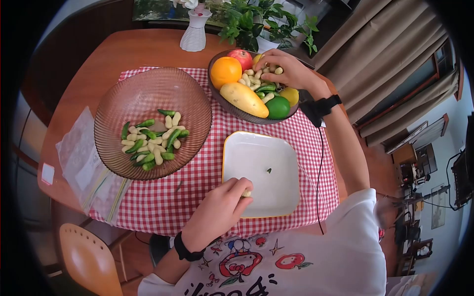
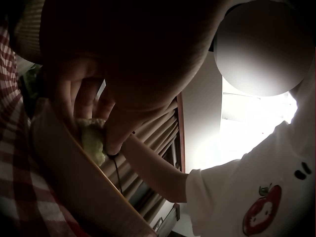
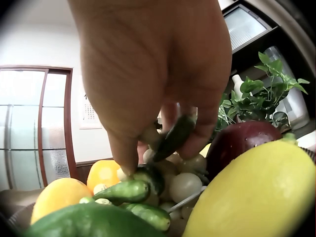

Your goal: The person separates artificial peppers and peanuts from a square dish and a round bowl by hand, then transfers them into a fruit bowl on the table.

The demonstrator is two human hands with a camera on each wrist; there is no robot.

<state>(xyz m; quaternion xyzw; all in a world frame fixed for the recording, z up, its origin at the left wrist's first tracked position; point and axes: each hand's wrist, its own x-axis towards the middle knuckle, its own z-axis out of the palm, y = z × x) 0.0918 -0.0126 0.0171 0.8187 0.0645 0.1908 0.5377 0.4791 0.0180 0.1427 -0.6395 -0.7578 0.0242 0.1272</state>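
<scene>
Sorting step in hand, by the look of it: right hand (image 1: 286, 69) is down in the fruit bowl (image 1: 217, 96) at the counter's far edge, fingers curled, pinching a green pod (image 3: 174, 137) off the heap of pods among the fruit. Left hand (image 1: 222, 207) sits at the near-left rim of the white plate (image 1: 261, 172), fingers closed on one pale pod (image 2: 94, 140) just over the rim. The plate stands near the counter's near edge on the checked cloth (image 1: 197, 172) and carries one small green scrap. Next move likely calls for lifting the green pod clear without dragging its neighbours, and letting the pale one go. Counts: two bowls, one plate, one vase (image 1: 194, 30). Glass bowl (image 1: 111, 143) at left holds a mix of about twenty green and pale pods. Fruit bowl: one orange (image 1: 225, 71), one red apple (image 1: 242, 56), one mango (image 1: 244, 98), one lime (image 1: 278, 107), two yellow fruits partly hidden.
</scene>
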